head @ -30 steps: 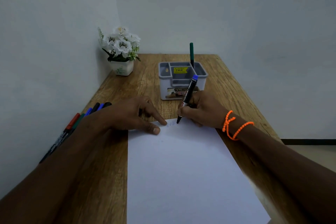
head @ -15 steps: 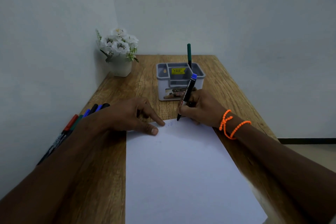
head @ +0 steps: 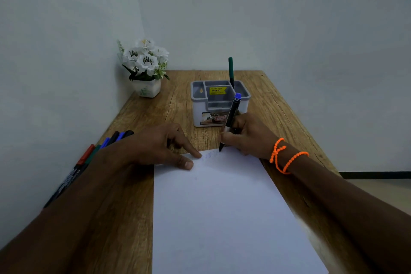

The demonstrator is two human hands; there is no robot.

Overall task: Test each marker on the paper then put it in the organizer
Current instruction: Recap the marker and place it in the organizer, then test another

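The right hand has its grip clenched round a black marker with a blue end, tip down on the top edge of the white sheet of paper. Left of it, the left hand presses the paper's corner with straight fingers. Just beyond the grip stands the grey plastic organizer, a green marker upright inside, on the wooden counter.

The left forearm hides most of the row of markers along the wall; their count is unclear. The paper runs off the bottom edge. Faint marks near its top are unreadable, as is the organizer front label
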